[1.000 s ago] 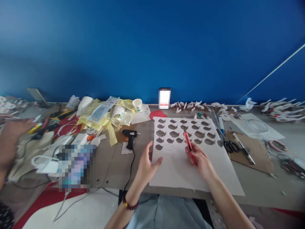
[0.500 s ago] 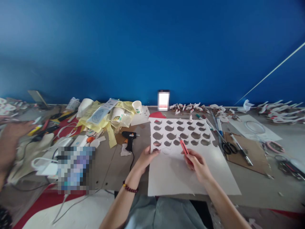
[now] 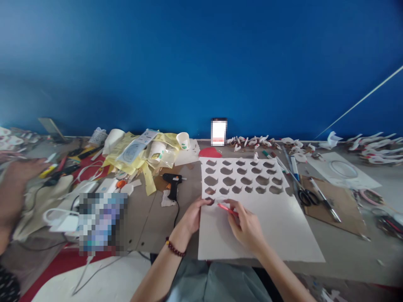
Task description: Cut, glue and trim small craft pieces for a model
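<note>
A white sheet (image 3: 258,228) with several rows of cut-out, leaf-like holes in its far half lies on the table before me. My left hand (image 3: 195,214) grips its left edge, thumb on top beside a hole, the other fingers partly hidden. In my right hand (image 3: 245,222) is a red utility knife (image 3: 228,209), held low and pointing left. Its tip is at the sheet near a faint drawn outline, just right of my left thumb; whether the blade touches the paper I cannot tell.
Left of the sheet lies a black glue gun (image 3: 172,184). Black scissors (image 3: 307,197) and a pen (image 3: 325,200) on cardboard (image 3: 340,209) are to the right. Behind stand a paper cup (image 3: 183,141) and a phone (image 3: 218,132). Another person's arm (image 3: 15,184) reaches in at far left.
My right hand has moved left and lowered the knife from a raised, steeper angle to the sheet beside my left thumb. The left hand still grips the edge.
</note>
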Tool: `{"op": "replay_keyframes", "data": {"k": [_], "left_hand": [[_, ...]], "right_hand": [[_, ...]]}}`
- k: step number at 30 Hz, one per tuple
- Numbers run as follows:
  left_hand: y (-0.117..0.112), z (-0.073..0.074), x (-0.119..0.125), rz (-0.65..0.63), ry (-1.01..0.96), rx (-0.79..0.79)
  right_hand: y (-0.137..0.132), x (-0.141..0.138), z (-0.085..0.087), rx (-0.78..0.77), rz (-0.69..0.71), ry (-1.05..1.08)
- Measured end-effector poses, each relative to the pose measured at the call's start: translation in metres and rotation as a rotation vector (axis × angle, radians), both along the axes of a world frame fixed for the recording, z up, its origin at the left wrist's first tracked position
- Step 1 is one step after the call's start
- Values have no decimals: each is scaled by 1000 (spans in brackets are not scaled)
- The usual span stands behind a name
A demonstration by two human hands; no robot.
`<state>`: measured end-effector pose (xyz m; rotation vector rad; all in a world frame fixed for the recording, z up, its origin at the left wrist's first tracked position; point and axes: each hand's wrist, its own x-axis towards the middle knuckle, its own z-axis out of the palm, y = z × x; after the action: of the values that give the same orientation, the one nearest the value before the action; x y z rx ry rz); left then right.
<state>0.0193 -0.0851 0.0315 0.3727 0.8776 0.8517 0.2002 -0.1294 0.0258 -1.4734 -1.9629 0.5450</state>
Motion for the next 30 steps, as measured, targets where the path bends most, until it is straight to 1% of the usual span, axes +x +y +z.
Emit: {"op": "replay_keyframes", "data": {"k": [3, 5, 10, 14, 19, 25, 30], "left_hand": [[1, -4, -3, -33, 2, -113], [1, -6, -4, -43, 7, -148], [0, -7, -6, -62, -13, -121], [0, -5, -5, -79, 17, -165], [0, 1, -1, -51, 13, -164], [1, 0, -1, -81, -2, -196], [1, 0, 0, -38, 5, -209]], "right_hand": [[0, -3, -3, 73, 13, -57], [-2, -3, -2, 107, 21, -76], [-4, -3, -5, 130, 23, -112], [-4, -3, -8, 137, 29, -109], [-5, -4, -9, 123, 66, -100], [-6, -4, -9, 109, 56, -113], [-5, -5, -10, 109, 62, -131]]}}
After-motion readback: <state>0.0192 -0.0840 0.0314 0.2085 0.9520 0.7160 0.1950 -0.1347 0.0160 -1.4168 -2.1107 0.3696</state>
